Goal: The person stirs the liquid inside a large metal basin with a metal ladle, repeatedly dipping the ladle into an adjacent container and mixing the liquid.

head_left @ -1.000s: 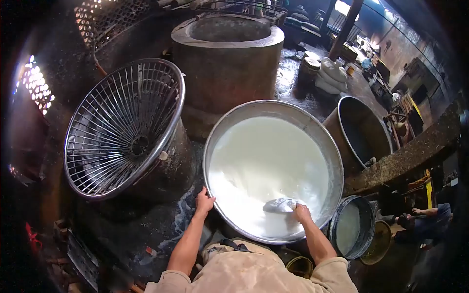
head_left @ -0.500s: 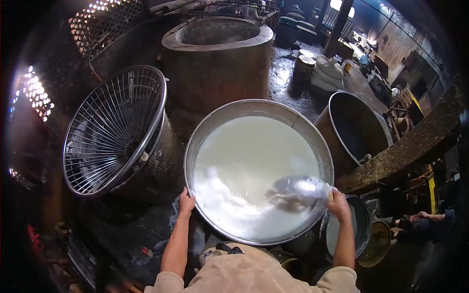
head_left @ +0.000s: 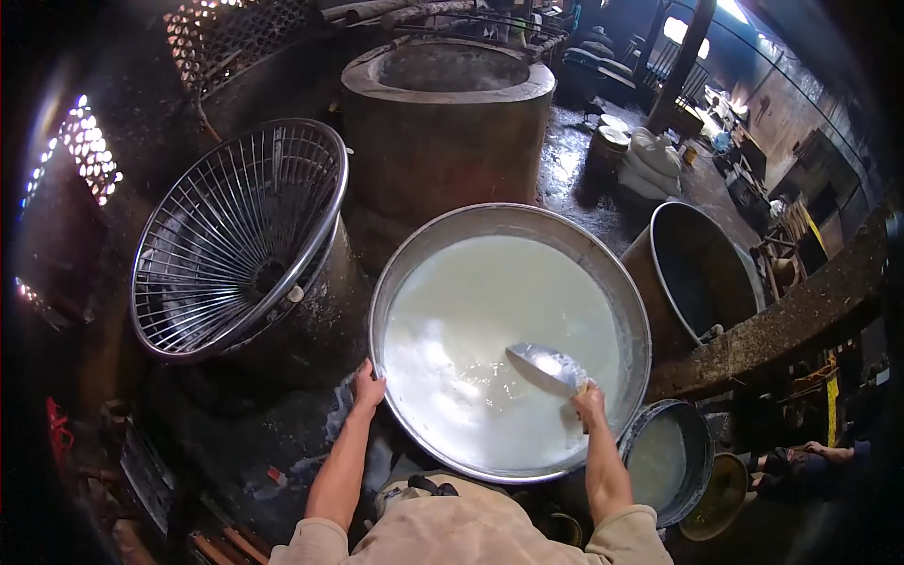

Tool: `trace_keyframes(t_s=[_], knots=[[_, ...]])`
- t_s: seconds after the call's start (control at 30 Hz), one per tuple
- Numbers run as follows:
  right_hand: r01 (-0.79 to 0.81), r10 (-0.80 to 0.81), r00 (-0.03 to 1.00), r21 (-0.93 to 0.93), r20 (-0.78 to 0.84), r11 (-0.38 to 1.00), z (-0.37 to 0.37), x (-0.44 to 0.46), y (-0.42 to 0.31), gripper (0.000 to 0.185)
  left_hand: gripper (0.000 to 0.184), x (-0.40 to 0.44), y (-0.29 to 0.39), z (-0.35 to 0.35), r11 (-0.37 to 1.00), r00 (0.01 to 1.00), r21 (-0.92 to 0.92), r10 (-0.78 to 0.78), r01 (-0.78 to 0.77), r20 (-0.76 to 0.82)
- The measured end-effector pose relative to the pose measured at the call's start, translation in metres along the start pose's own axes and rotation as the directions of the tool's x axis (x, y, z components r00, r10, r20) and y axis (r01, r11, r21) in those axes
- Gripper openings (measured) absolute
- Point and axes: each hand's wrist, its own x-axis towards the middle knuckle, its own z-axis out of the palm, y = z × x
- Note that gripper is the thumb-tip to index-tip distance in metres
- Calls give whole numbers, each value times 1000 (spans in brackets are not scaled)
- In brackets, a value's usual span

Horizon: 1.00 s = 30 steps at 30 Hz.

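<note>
A wide round metal vat (head_left: 633, 282) holds milky white liquid (head_left: 508, 292) with glints and small bubbles on its surface. My left hand (head_left: 368, 385) grips the vat's rim at the lower left. In my right hand (head_left: 589, 403), over the liquid's lower right part, is the handle of a shiny metal scoop (head_left: 544, 361). The scoop's blade points up and left, at the liquid's surface; whether it touches the liquid I cannot tell.
A wire basket (head_left: 235, 235) leans at the left. Behind the vat stands a large round cement well (head_left: 447, 141). At the right are a deep metal drum (head_left: 657, 254), a bucket of pale liquid (head_left: 702, 452), a brass-coloured basin (head_left: 720, 499) and a seated person (head_left: 833, 454). White sacks (head_left: 652, 165) lie farther back.
My right hand swung out to the right with the scoop, then came back left over the vat. My left hand stays on the rim. The camera view has shifted slightly.
</note>
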Motion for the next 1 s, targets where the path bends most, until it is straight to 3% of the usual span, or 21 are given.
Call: trace_keyframes(t_s=[0.13, 0.2, 0.4, 0.53, 0.57, 0.73, 0.8, 0.83, 0.87, 0.93, 1.0], knots=[[-27, 20, 996, 74, 89, 997, 43, -27, -5, 26, 70, -13, 23, -12, 957, 988, -255, -118, 140, 102], [-28, 22, 996, 65, 91, 998, 62, -43, -16, 25, 71, -16, 32, -16, 980, 995, -178, -77, 87, 59], [21, -30, 985, 56, 171, 998, 115, -87, -50, 30, 74, -8, 19, -18, 938, 987, -337, -27, 79, 157], [-43, 13, 971, 122, 239, 992, 133, -122, -83, 32, 56, -16, 50, -46, 965, 970, -231, -66, 121, 236], [-45, 16, 972, 120, 235, 992, 132, -132, -93, 32, 45, -13, 44, -43, 939, 973, -325, -36, 111, 229], [-135, 40, 942, 264, 335, 955, 128, -157, -130, 37, 39, -5, 28, -37, 913, 956, -399, 34, 88, 290], [-165, -16, 918, 419, 396, 893, 104, -160, -152, 43, 39, -1, 21, -29, 923, 964, -381, 44, 61, 261], [-120, -31, 915, 343, 403, 932, 85, -159, -173, 44, 39, -1, 20, -28, 907, 964, -417, 51, 65, 262], [-74, -43, 910, 265, 412, 962, 68, -153, -191, 44, 41, 2, 18, -28, 942, 961, -329, 24, 71, 275], [60, -131, 907, 183, 401, 981, 45, -134, -223, 44, 53, 4, 12, -25, 874, 934, -486, 152, 26, 322], [182, -195, 920, 71, 340, 981, 36, -114, -263, 45, 52, 0, 21, -33, 890, 936, -450, 89, 78, 339]])
